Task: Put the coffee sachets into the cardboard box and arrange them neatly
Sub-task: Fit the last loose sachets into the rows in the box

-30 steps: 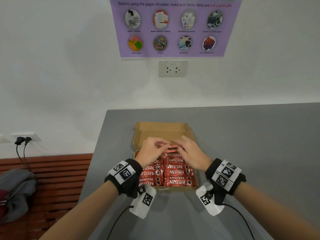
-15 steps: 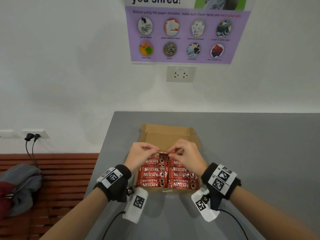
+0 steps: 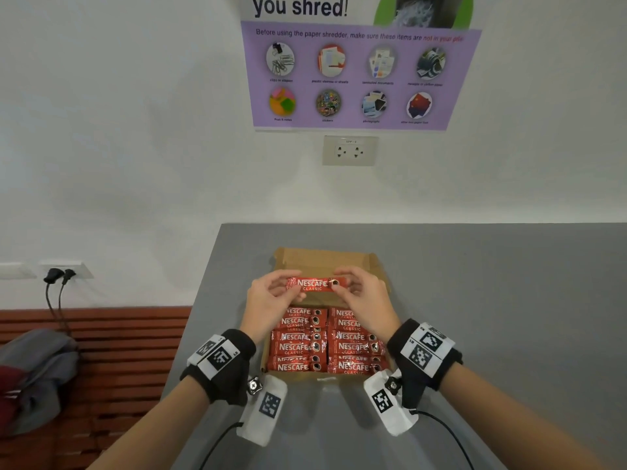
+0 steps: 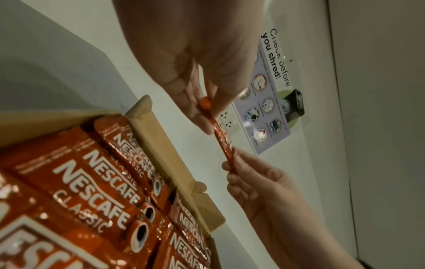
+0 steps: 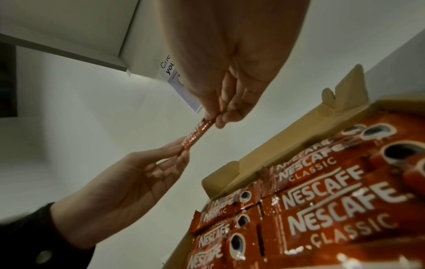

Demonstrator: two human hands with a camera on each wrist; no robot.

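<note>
A brown cardboard box point(image 3: 325, 261) lies open on the grey table point(image 3: 492, 300). Two columns of red coffee sachets point(image 3: 298, 347) fill its near part; its far part shows bare cardboard. One more red sachet point(image 3: 314, 284) is held level above the box's far part, label facing up. My left hand point(image 3: 271, 296) pinches its left end and my right hand point(image 3: 363, 293) pinches its right end. The left wrist view shows the held sachet point(image 4: 224, 143) edge-on between both hands, above the packed sachets point(image 4: 96, 182). In the right wrist view the held sachet point(image 5: 195, 136) also hangs clear of the box point(image 5: 276, 151).
A white wall with a purple poster point(image 3: 356, 72) and a socket point(image 3: 349, 150) stands behind the table. To the left, below table level, are a wooden bench point(image 3: 101, 351) with a grey bag point(image 3: 37, 371) and plugged-in cables point(image 3: 57, 293).
Both hands have lifted the one sachet from just above the packed rows to higher over the box's far part and turned its label face up. The head view tilted upward.
</note>
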